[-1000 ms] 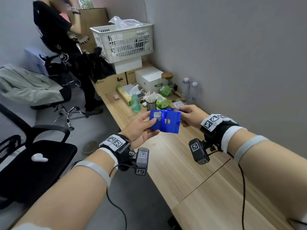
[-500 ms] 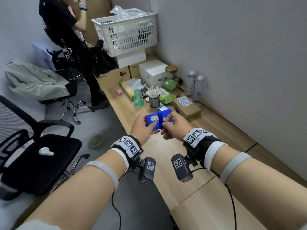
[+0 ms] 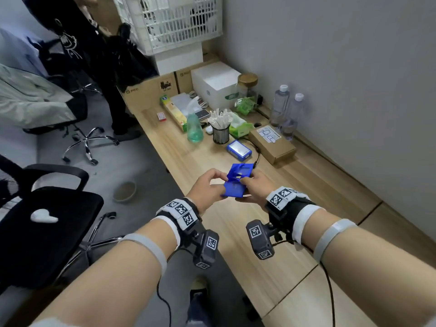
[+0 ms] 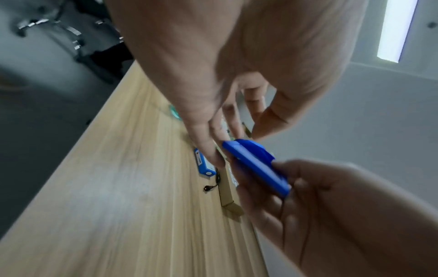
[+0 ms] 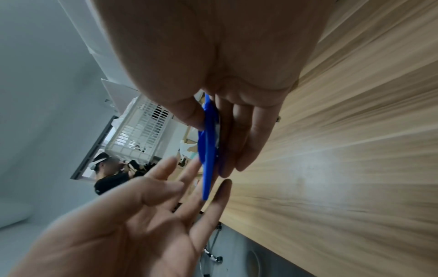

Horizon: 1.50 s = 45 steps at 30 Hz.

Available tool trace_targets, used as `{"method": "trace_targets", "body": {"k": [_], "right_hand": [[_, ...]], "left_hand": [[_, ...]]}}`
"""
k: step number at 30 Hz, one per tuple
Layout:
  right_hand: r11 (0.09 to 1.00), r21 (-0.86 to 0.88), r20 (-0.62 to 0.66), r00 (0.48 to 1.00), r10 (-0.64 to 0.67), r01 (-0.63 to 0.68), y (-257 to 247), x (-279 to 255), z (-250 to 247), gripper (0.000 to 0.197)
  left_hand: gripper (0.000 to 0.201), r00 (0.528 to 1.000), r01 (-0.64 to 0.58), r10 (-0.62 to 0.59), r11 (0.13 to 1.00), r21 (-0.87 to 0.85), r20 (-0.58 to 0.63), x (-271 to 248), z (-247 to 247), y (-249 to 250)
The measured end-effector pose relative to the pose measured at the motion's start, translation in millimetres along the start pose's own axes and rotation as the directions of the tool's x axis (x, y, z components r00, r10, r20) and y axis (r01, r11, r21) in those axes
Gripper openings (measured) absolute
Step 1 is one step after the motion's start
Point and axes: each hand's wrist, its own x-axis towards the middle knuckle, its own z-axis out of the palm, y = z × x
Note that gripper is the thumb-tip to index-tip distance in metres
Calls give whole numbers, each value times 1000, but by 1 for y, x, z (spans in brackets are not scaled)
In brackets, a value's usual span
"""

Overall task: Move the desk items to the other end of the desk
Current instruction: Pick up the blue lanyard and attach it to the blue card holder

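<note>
A blue plastic folding case (image 3: 236, 184) is held above the wooden desk (image 3: 259, 244), between my two hands. My right hand (image 3: 247, 182) pinches it, thumb on one face and fingers on the other (image 5: 208, 142). My left hand (image 3: 218, 179) reaches in from the left with straight fingers (image 5: 189, 187) that touch the case's edge. In the left wrist view the thumb (image 4: 265, 121) stands apart from the case (image 4: 255, 165). A blue box with a silver top (image 3: 239, 150) lies on the desk just beyond, next to a flat cardboard box (image 3: 271, 142).
Farther along the desk stand a mesh pen cup (image 3: 221, 132), a green spray bottle (image 3: 194, 128), two water bottles (image 3: 279, 105), a white box (image 3: 215, 83) and cartons under a white basket (image 3: 174, 20). A person stands beyond the desk's left side. A black office chair (image 3: 47, 220) is on my left.
Both hands have drawn the blue case back towards me and lower over the desk. My left hand's grip on it has eased to straight fingers, and the case now lies flatter.
</note>
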Motion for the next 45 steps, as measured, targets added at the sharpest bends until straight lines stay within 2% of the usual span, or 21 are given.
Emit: {"method": "trace_targets", "body": {"k": [2,3,6,8,10,13,15,19,25,27,29,30,33,34,36,40,45], "right_hand": [[998,-59,8,1000,26,-25,-3,19,10,24],[994,-99,12,999,44,-42,-4,30,15,21],[963,-266,-23,999,38,-42,-4,68,31,20],[937,-348,-86,996,-4,-26,-3,94,39,17],[952,-299,-197,980,-2,-58,0,116,46,12],[980,-94,-320,938,137,-175,14,143,51,17],[968,-94,-353,917,185,-232,29,156,49,18],[944,-148,-382,898,219,-294,53,174,48,23],[931,-130,-461,853,247,-340,70,195,47,15],[937,-99,-470,846,252,-334,70,196,47,17],[940,-39,-472,836,280,-338,70,195,47,19],[942,-8,-476,830,291,-334,70,193,46,19],[946,48,-489,819,301,-320,73,184,39,19],[948,59,-490,818,301,-313,73,178,35,15],[950,79,-493,816,302,-303,69,160,26,9],[954,103,-536,792,292,-282,68,100,-6,11],[957,220,-651,703,287,-187,82,-20,-62,11]], "left_hand": [[22,991,110,-119,984,-142,-57,22,-15,-6],[27,985,158,-167,974,-162,-41,34,-23,-9],[28,965,256,-242,953,-162,102,70,-44,-21],[26,952,300,-276,930,-214,136,94,-55,-34],[26,939,343,-313,889,-305,144,117,-63,-47],[15,925,376,-369,856,-355,91,154,-70,-66],[5,906,404,-423,850,-339,17,180,-73,-77],[20,874,431,-480,840,-329,-80,228,-81,-93],[21,870,433,-482,848,-307,-104,269,-91,-93],[15,867,453,-491,846,-281,-82,269,-93,-90],[52,846,503,-528,838,-213,-78,267,-93,-89],[60,840,511,-533,840,-183,-99,262,-95,-86],[41,831,516,-551,814,-269,-72,245,-90,-73],[41,834,515,-548,814,-268,-64,238,-86,-69],[35,851,508,-523,843,-179,-48,221,-73,-61],[18,872,486,-475,867,-112,116,175,-22,-33],[22,858,398,-371,917,-1,356,86,79,0]]}}
